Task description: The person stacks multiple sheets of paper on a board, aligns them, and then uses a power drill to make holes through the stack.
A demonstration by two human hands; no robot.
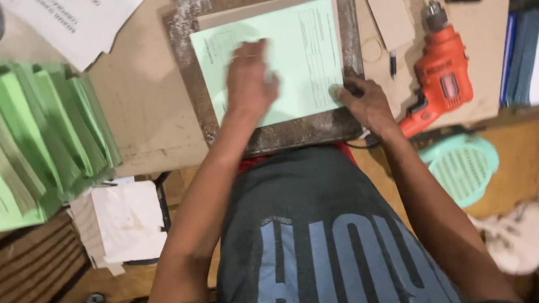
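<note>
Head view: left hand [249, 79] lies flat, palm down, fingers spread and a little blurred, on the pale green sheet [274, 64]; nothing gripped. Right hand [364, 102] presses fingertips on the sheet's corner at 5 o'clock, pinning it, fingers together but not clamped round anything. The sheet sits on a brown card [268, 9], which shows along its top edge, both on a worn metal plate [194, 77] at the table's near edge. Judgement: keep the corner pinned and stroke flat outward so the sheet stays square to the card. Room: the plate's near rim meets the table edge at 6 o'clock; an orange drill [441, 74] lies close at 3 o'clock, and a pen [392, 63] between; fanned green paper stacks [7, 135] lie at 9 o'clock, with bare tabletop [139, 100] between.
</note>
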